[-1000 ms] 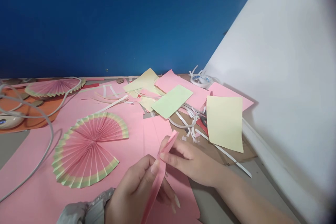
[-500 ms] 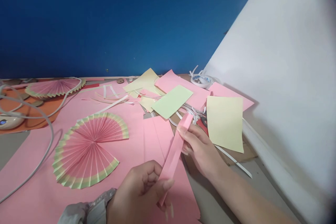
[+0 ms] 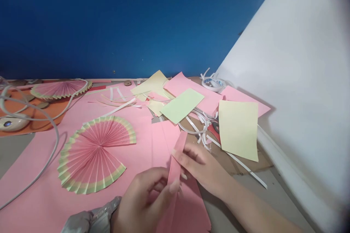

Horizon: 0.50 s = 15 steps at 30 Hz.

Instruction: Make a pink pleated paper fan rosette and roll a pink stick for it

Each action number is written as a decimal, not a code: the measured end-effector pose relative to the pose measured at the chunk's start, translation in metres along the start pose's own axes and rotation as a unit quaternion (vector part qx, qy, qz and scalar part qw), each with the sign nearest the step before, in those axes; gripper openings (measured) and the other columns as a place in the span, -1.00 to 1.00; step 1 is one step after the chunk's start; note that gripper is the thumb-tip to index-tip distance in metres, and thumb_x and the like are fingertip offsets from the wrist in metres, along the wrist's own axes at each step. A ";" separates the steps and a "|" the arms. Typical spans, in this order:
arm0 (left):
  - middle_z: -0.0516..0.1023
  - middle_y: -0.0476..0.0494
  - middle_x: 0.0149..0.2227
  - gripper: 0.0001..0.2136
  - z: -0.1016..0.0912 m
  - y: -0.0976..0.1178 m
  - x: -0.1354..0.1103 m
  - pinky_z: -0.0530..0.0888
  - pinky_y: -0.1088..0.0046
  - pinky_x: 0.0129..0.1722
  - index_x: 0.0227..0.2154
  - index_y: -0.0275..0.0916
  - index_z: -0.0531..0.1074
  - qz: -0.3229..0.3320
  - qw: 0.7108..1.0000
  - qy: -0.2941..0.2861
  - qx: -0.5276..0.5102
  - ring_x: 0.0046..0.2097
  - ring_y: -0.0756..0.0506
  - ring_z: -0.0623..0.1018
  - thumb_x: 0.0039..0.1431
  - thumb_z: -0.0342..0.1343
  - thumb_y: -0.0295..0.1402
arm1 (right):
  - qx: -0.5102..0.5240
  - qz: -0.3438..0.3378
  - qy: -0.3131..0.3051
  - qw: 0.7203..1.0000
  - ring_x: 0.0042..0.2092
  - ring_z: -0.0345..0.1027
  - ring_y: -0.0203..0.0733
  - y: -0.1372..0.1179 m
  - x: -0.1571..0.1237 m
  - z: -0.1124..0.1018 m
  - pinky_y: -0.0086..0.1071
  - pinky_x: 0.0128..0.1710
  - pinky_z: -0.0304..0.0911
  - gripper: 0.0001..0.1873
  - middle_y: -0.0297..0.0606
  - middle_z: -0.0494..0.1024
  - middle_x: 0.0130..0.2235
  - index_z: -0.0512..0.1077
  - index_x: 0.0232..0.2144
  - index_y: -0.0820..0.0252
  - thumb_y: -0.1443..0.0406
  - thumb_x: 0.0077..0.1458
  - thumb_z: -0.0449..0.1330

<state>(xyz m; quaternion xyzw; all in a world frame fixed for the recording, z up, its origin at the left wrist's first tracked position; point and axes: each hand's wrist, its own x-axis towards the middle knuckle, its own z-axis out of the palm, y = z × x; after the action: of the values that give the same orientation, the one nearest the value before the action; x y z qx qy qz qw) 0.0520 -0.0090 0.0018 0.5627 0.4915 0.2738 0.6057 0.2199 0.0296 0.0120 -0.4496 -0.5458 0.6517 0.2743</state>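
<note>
Head view, the only one:

- Pink paper strip (image 3: 177, 156) is held in the air between both hands, low centre of frame, above the pink sheet (image 3: 131, 145) lying on the tabletop (image 3: 16, 153). It touches nothing else.
- Left hand (image 3: 147, 198): fingers (image 3: 172, 188) closed, pinching the lower part of the strip. A grey sleeve (image 3: 90, 220) shows at the wrist.
- Right hand (image 3: 203, 167): fingertips (image 3: 179, 156) closed on the strip just above the left pinch. The top end pokes free above them.
- Change: half a second ago the right hand was out at the far end, with the strip stretched towards the green card (image 3: 182, 105). It has now slid back down, so the hands are nearly touching and the strip stands steeper, close to upright.
- A second ago the hands were close together like this too. That makes one out-and-back pass along the strip.
- My read: a run along the fold to press the crease. The strip looks flat and narrow, and I can't tell how many layers it has.
- The left pinch barely moved, so it acts as the anchor.
- The camera nudged a bit and the whole scene sits slightly shifted. Nothing on the tabletop has actually moved.
- Untouched: pleated fan (image 3: 93, 153) to the left on the pink sheet, second fan (image 3: 58, 89) far left, yellow sheet (image 3: 238, 129) to the right, white offcuts (image 3: 197, 125) between card and sheet, white cable (image 3: 41, 164) along the left edge.
</note>
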 end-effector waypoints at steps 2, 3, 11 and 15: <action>0.41 -0.04 -0.58 -0.66 0.001 -0.002 0.003 0.31 0.58 -0.54 -0.55 -0.28 0.41 -0.026 0.999 -0.022 0.024 -0.53 0.01 0.36 0.19 -0.06 -0.16 | -0.008 0.005 0.000 1.000 -0.52 0.16 -0.37 -0.001 -0.001 0.001 -0.47 -0.46 0.10 -0.67 -0.45 0.27 -0.57 0.23 -0.51 0.21 0.12 0.20 0.07; 0.43 -0.05 -0.59 -0.63 0.001 -0.003 0.003 0.31 0.58 -0.56 -0.55 -0.29 0.42 -0.036 0.999 -0.029 0.028 -0.56 0.03 0.35 0.21 -0.08 -0.16 | -0.009 0.006 0.004 1.000 -0.52 0.16 -0.37 -0.002 -0.001 0.001 -0.47 -0.46 0.10 -0.67 -0.45 0.26 -0.57 0.23 -0.50 0.20 0.12 0.21 0.06; 0.57 -0.12 -0.54 -0.63 0.000 -0.007 0.003 0.35 0.58 -0.57 -0.57 -0.24 0.32 -0.053 0.998 -0.043 -0.002 -0.55 0.01 0.46 0.22 -0.09 -0.11 | -0.038 -0.045 0.101 0.993 -0.53 -0.05 -0.41 -0.003 -0.002 -0.001 -0.48 -0.53 -0.06 -0.63 -0.50 0.07 -0.57 0.14 -0.53 0.17 0.09 0.24 0.00; 0.55 -0.05 -0.62 -0.67 0.001 -0.003 0.003 0.38 0.58 -0.50 -0.56 -0.23 0.30 -0.069 0.997 -0.037 0.003 -0.54 0.02 0.49 0.23 -0.09 -0.14 | -0.035 -0.065 0.194 0.978 -0.54 -0.13 -0.38 0.004 0.000 -0.005 -0.43 -0.54 -0.14 -0.58 -0.50 -0.05 -0.57 0.03 -0.56 0.15 0.08 0.24 -0.01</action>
<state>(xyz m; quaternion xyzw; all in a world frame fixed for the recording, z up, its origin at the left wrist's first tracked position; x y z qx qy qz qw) 0.0530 -0.0069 -0.0025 0.5391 0.5074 0.2083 0.6392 0.2251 0.0309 0.0079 -0.5401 -0.5328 0.5132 0.4012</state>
